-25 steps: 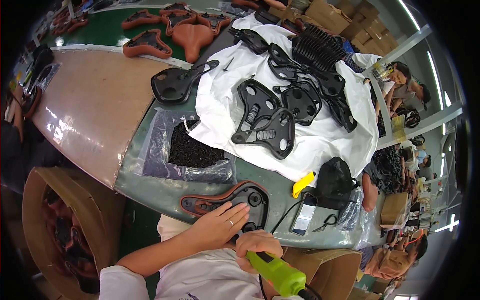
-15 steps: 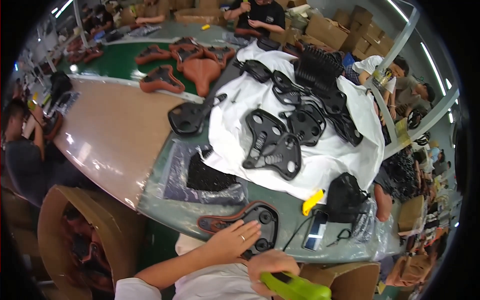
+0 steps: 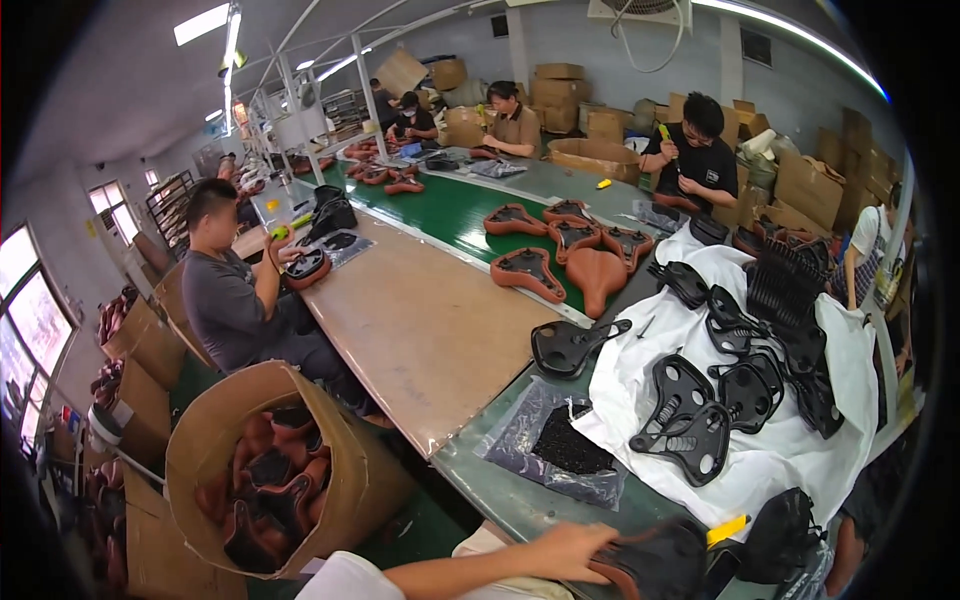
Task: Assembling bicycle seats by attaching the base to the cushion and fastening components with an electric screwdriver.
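Note:
My left hand (image 3: 568, 550) is closed on the near end of a brown and black bicycle saddle (image 3: 660, 560) at the lower edge, its underside facing up and blurred by motion. My right hand is not in view. Just beyond the saddle lies a yellow-handled cutter (image 3: 727, 530), with a black bag-like bundle (image 3: 780, 538) beside it. Farther back, black plastic saddle bases (image 3: 685, 420) are spread and stacked on a white sheet (image 3: 625, 385). To their left, a clear plastic bag of small black parts (image 3: 570, 440) lies on the table.
A large cardboard box (image 3: 190, 480) of brown saddles stands on the floor at left. Several brown saddles (image 3: 527, 272) rest on the green belt (image 3: 450, 230). Co-workers sit at the left (image 3: 230, 290) and across (image 3: 700, 160), each handling a saddle. A tan board (image 3: 420, 330) covers the table.
The view has swung left and up. The saddle, earlier flat under my left hand, is now tilted in its grip. My right hand and its green power tool have left the picture.

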`<control>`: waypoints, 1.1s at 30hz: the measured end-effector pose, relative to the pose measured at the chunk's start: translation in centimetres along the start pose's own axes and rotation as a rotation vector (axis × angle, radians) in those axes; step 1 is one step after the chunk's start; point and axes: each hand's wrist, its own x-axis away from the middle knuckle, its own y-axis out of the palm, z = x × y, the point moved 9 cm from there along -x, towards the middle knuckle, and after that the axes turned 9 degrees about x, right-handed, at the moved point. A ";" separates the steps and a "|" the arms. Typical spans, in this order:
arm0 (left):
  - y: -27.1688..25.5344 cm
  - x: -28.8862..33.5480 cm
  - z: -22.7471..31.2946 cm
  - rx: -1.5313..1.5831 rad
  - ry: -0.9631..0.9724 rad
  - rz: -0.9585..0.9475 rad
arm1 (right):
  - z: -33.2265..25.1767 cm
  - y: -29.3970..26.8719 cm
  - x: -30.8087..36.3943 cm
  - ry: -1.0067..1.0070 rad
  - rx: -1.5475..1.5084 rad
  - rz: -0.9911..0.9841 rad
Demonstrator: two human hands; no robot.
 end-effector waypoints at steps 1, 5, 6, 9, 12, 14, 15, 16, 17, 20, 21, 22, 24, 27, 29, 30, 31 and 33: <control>1.5 -1.3 2.9 0.085 0.095 0.003 | -0.4 0.2 -0.3 -0.021 -0.055 -0.032; 11.6 -1.9 12.9 0.802 0.345 -0.573 | -1.5 -0.1 0.1 -0.052 -0.043 -0.078; 10.9 -2.1 13.3 0.673 0.301 -0.635 | -2.0 -0.3 0.0 -0.056 -0.035 -0.074; 7.2 -5.0 6.0 0.401 0.351 -0.282 | -2.5 -1.1 0.2 -0.069 -0.012 -0.102; -3.7 -6.9 1.4 -0.212 0.265 0.131 | -1.8 -2.3 1.0 -0.016 -0.038 -0.098; -7.6 -9.0 -1.6 -0.631 0.081 0.190 | -2.6 -1.7 2.0 0.017 0.077 0.090; -8.5 -8.9 -4.2 -0.838 0.006 0.182 | -2.4 -2.2 2.5 0.053 0.137 0.252; -8.5 -8.8 -5.8 -0.912 -0.029 0.150 | -2.4 -2.1 2.2 0.047 0.150 0.280; -8.7 -8.5 -7.2 -0.986 -0.071 0.122 | -2.4 -1.7 2.1 0.042 0.148 0.273; -8.6 -8.2 -9.3 -0.877 -0.040 0.096 | -1.6 -2.4 2.6 0.073 0.152 0.350; -8.6 -8.2 -10.0 -0.877 -0.036 0.092 | -1.1 -2.8 2.8 0.073 0.144 0.352; -9.0 -8.1 -9.6 -0.872 -0.057 0.129 | -0.9 -2.9 2.8 0.077 0.153 0.348; -9.4 -8.0 -7.9 -0.846 -0.091 0.151 | -0.5 -3.1 2.9 0.089 0.179 0.363; -9.4 -8.2 -10.1 -0.829 -0.076 0.112 | 0.0 -3.0 2.8 0.117 0.172 0.361; -9.6 -8.3 -10.5 -0.792 -0.095 0.095 | 0.6 -3.2 2.8 0.136 0.173 0.368; -9.7 -8.3 -10.8 -0.760 -0.111 0.077 | 0.9 -3.3 2.8 0.146 0.173 0.372; -9.9 -8.3 -10.9 -0.755 -0.115 0.077 | 1.2 -3.4 2.8 0.155 0.174 0.376; -10.6 -8.2 -10.5 -0.740 -0.083 0.127 | 1.8 -3.6 2.8 0.175 0.176 0.384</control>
